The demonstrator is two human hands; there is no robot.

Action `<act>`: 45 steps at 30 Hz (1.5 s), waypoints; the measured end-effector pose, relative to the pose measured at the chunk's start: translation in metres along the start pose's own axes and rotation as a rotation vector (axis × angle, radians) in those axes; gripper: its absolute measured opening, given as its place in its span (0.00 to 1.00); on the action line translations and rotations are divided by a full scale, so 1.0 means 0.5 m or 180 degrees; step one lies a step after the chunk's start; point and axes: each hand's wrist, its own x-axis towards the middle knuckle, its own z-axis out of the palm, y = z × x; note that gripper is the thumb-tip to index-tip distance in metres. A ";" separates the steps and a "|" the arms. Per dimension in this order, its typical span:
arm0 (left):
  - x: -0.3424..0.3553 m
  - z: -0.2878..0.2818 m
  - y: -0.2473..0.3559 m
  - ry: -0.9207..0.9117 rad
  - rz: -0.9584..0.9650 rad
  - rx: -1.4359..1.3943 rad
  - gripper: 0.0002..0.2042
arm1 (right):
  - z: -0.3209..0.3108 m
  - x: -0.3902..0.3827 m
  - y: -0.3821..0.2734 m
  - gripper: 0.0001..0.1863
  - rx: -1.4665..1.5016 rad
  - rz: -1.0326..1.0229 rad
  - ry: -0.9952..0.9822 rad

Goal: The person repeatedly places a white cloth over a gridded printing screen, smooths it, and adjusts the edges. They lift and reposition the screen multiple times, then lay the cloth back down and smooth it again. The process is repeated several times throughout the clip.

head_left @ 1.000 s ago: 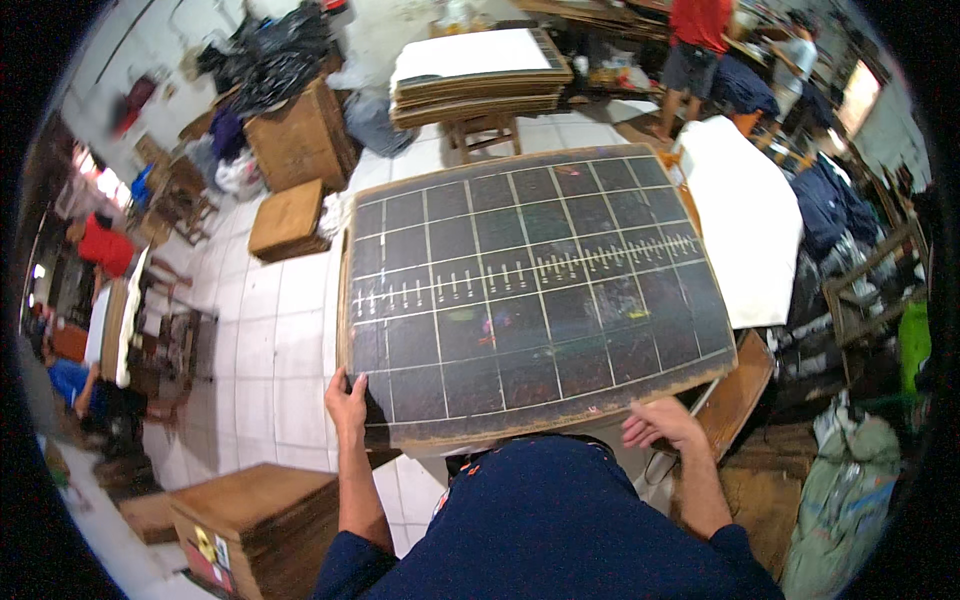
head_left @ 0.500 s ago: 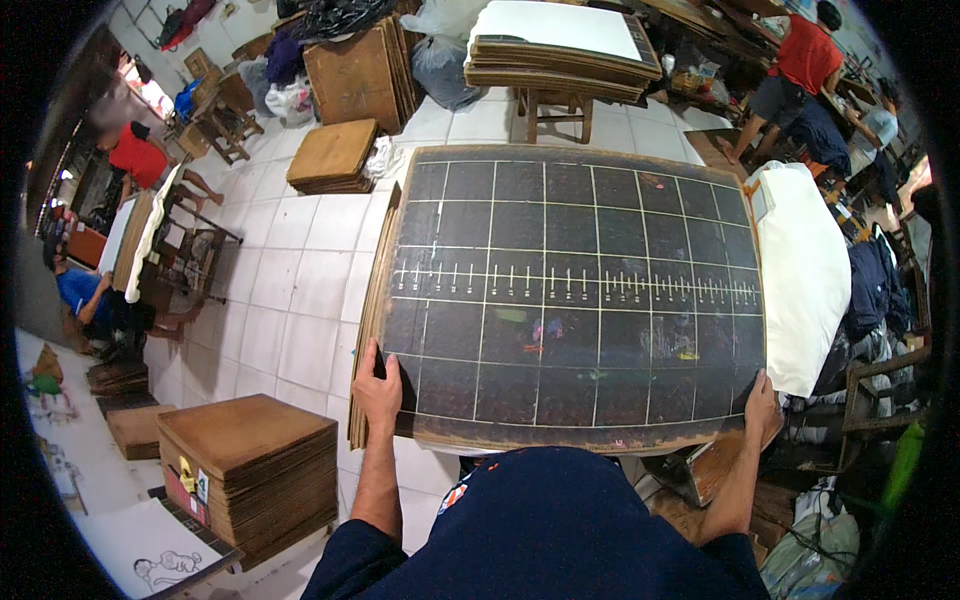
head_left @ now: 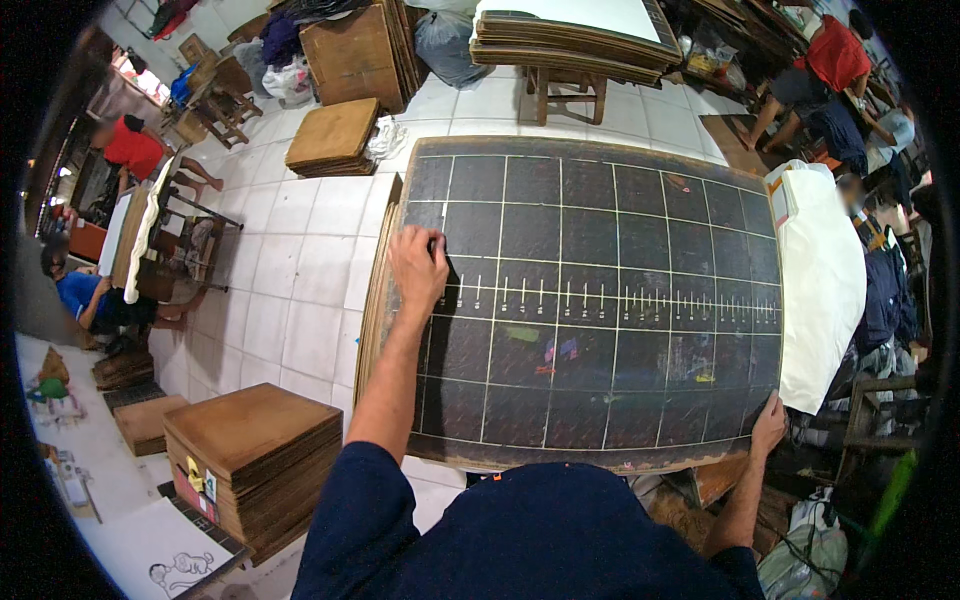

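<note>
In front of me lies a large dark board (head_left: 560, 385) marked with a pale grid and a row of ruler ticks across its middle. Layered board edges show beneath it on the left. My left hand (head_left: 418, 266) is over the board's left side with its fingers curled closed; whatever they hold, if anything, is hidden. At the near right corner, my right hand (head_left: 769, 425) grips the board's edge, its fingers partly out of sight below. White folded cloth (head_left: 820, 290) lies along the board's right side.
A tall stack of brown boards (head_left: 255, 430) stands at the near left beside a sheet with a line drawing (head_left: 165, 550). Ahead, more boards are stacked on a wooden stool (head_left: 565, 90). People work at the far left and far right. Bags and clutter line the right.
My left hand has left the board's near left edge and moved forward onto its surface, fingers now curled. My right hand stays at the near right corner. The view has shifted slightly.
</note>
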 end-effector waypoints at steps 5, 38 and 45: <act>0.106 0.051 -0.049 -0.0290 0.0400 -0.0224 0.02 | -0.012 -0.013 -0.021 0.28 0.0337 0.0051 -0.0066; 0.152 0.017 -0.053 -0.1334 0.0810 -0.0003 0.01 | 0.009 -0.012 -0.012 0.28 0.0950 0.0187 -0.0041; 0.144 0.007 -0.047 -0.1232 0.0314 -0.0251 0.03 | 0.020 -0.008 -0.003 0.26 0.0830 0.0173 0.0059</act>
